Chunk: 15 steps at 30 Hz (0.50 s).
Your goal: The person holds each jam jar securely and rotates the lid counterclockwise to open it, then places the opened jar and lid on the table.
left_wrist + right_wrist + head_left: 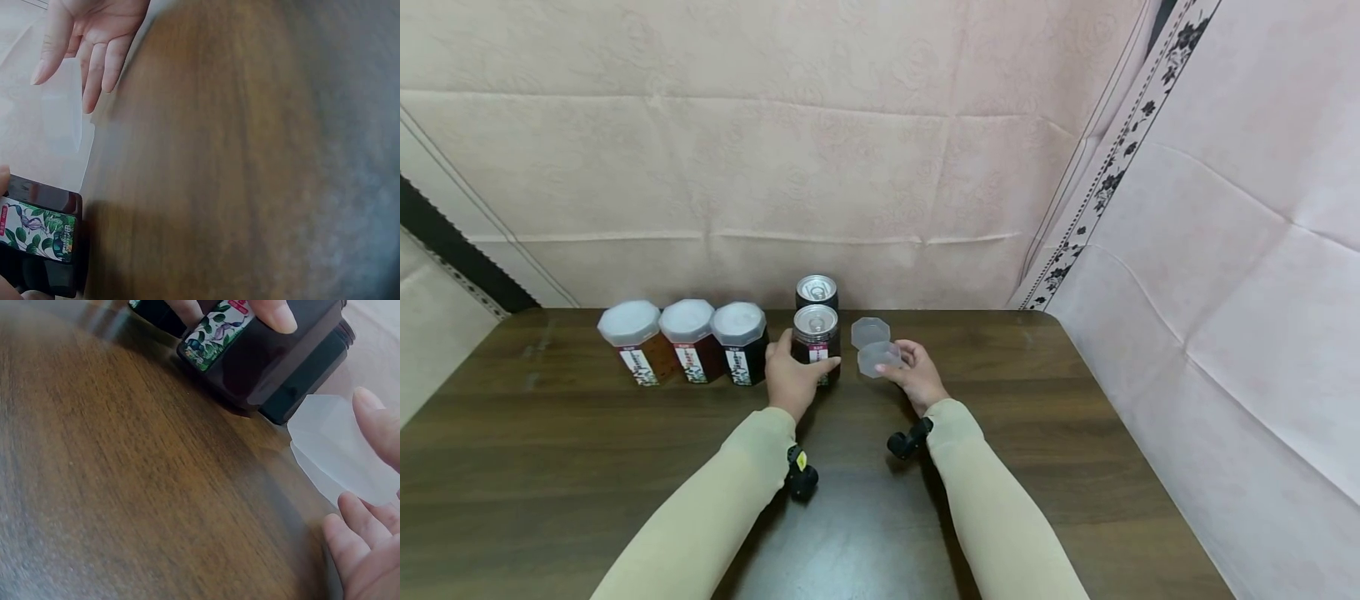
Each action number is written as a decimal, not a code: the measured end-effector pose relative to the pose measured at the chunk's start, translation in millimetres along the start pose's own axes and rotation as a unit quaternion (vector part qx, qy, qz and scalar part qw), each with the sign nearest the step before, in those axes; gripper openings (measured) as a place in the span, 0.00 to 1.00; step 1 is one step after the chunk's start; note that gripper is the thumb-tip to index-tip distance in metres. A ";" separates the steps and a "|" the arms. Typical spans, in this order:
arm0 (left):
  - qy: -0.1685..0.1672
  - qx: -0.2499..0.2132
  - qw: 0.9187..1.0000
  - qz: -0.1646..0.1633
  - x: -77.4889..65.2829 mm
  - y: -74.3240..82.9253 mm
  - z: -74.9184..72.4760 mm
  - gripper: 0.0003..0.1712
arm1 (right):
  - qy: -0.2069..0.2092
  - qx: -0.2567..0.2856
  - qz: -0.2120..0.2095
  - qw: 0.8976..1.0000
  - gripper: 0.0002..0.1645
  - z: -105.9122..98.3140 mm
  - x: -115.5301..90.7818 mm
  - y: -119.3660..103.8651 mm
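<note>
My left hand (792, 375) grips a dark jar (817, 333) with a metal pull-tab top, thumb on the near side and fingers on the left. A flower-and-leaf label (37, 228) shows on its side in the left wrist view. Directly behind it stands a second dark jar (817, 290), also with a bare metal top. To the right, my right hand (916, 373) pinches a translucent octagonal lid (877, 358) by its edge. Another translucent lid (870, 330) lies just beyond that one.
Left of my left hand stands a row of three jars with frosted octagonal lids: an amber one (640, 358), a reddish one (696, 357) and a dark one (745, 357). They stand near the back edge of the brown wooden table (625, 483). Pale cloth (760, 167) hangs behind.
</note>
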State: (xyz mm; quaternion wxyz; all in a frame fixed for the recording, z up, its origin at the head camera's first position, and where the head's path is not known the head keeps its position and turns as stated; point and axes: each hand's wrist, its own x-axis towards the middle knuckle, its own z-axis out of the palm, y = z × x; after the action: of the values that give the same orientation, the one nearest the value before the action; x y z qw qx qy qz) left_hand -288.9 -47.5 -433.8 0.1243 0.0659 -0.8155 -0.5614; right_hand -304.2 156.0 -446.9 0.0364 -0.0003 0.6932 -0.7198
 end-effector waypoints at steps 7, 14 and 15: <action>0.003 -0.005 1.000 0.003 2.6 -1.1 3.0 0.48 | 0.006 -0.014 -0.002 1.000 0.34 2.6 -2.9 -5.2; 0.004 -0.007 1.000 0.000 3.4 -0.1 3.1 0.48 | 0.009 -0.035 0.017 0.999 0.35 0.3 -1.6 -4.4; 0.003 -0.007 1.000 -0.001 3.7 0.0 3.2 0.48 | 0.009 -0.038 0.020 0.999 0.35 0.1 -1.1 -4.2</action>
State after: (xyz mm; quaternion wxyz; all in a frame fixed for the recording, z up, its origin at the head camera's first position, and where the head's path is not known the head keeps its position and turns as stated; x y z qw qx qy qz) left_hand -293.3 -45.5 -434.4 0.1271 0.0677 -0.8113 -0.5666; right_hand -303.3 156.2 -442.7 0.0442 0.0189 0.7202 -0.6921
